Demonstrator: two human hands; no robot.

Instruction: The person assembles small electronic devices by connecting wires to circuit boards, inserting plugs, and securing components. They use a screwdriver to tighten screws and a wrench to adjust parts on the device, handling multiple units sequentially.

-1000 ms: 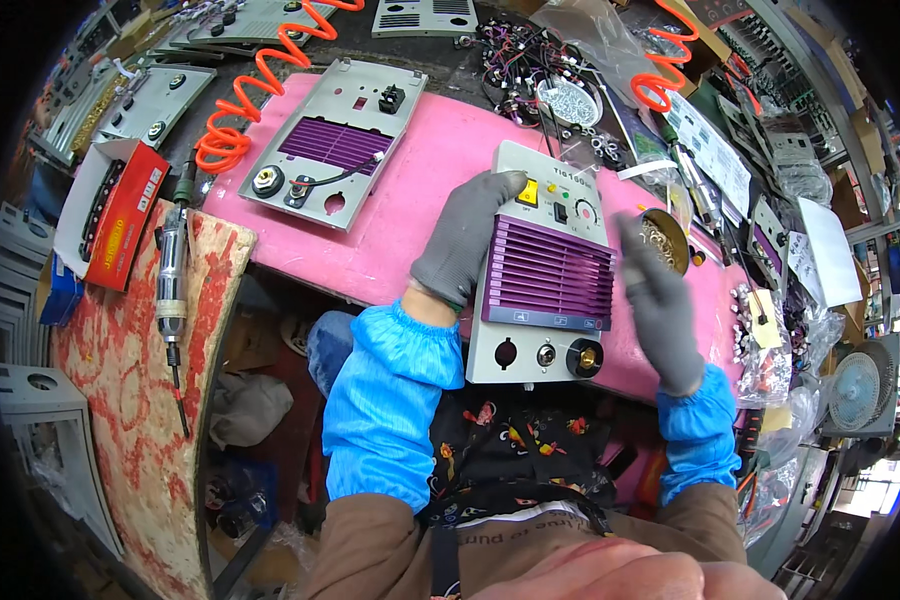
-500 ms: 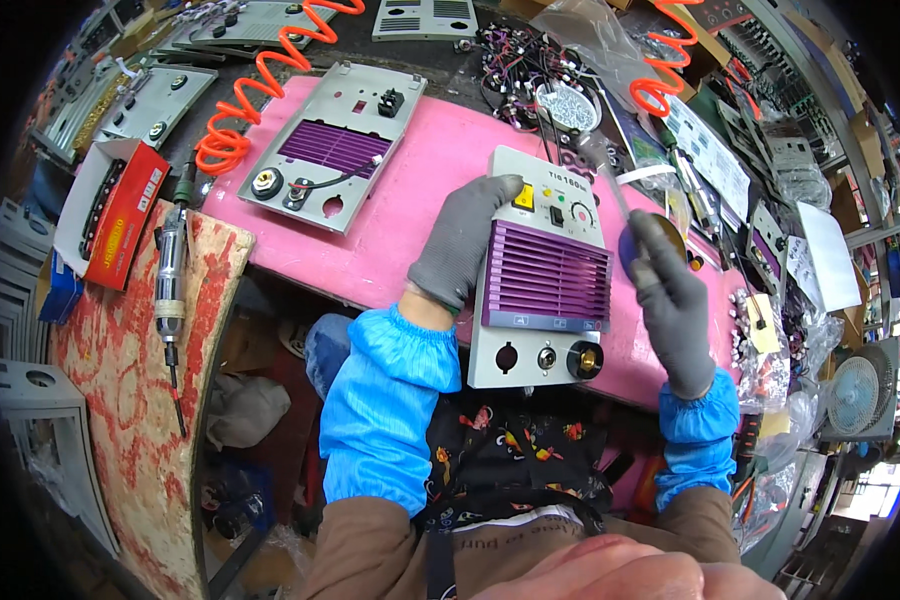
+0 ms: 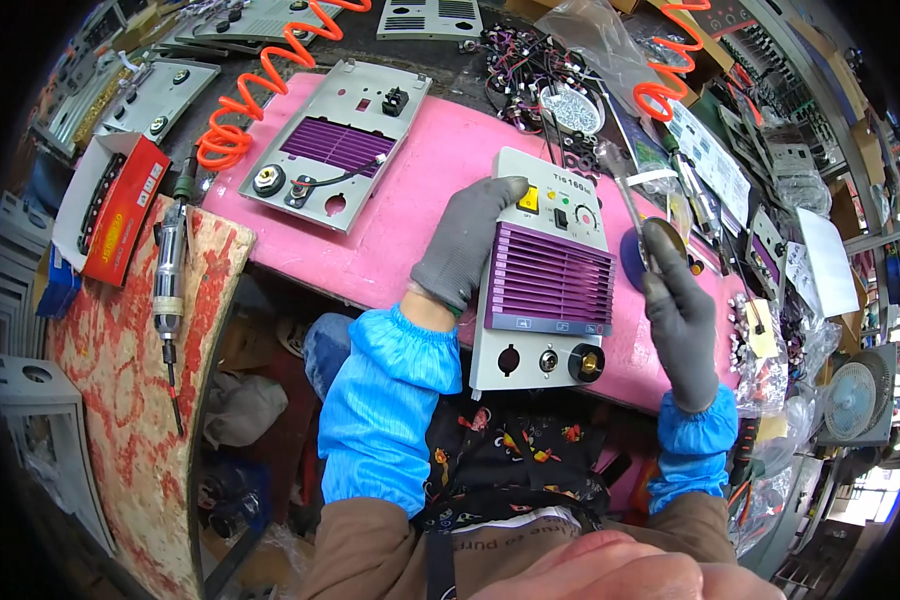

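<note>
My left hand [image 3: 460, 238], in a grey glove, grips a light-grey machine front panel [image 3: 485, 362] by its upper left edge. Its thumb lies beside a yellow rocker switch [image 3: 528, 200]. The panel also carries a purple louvred grille [image 3: 550, 275], a dial [image 3: 585, 217] and a round black socket with a brass centre [image 3: 586, 362]. Right of the panel, my gloved right hand [image 3: 680, 320] is closed around a slim metal wrench-like tool [image 3: 630, 205]. The tool's upper end stands just off the panel's upper right corner; its exact shape is blurred. A dark blue round object [image 3: 632, 258] lies behind that hand.
A second panel [image 3: 335, 150] lies on the pink work surface [image 3: 310, 255]. Left are a power screwdriver [image 3: 170, 270] and a red box [image 3: 125, 210]. Behind sit wire bundles [image 3: 515, 75] and a bowl of small metal parts [image 3: 572, 108]. Orange coiled hoses [image 3: 235, 125] hang overhead.
My right hand has shifted slightly down and right, and the tool in it now shows more clearly. The panel and my left hand have barely moved.
</note>
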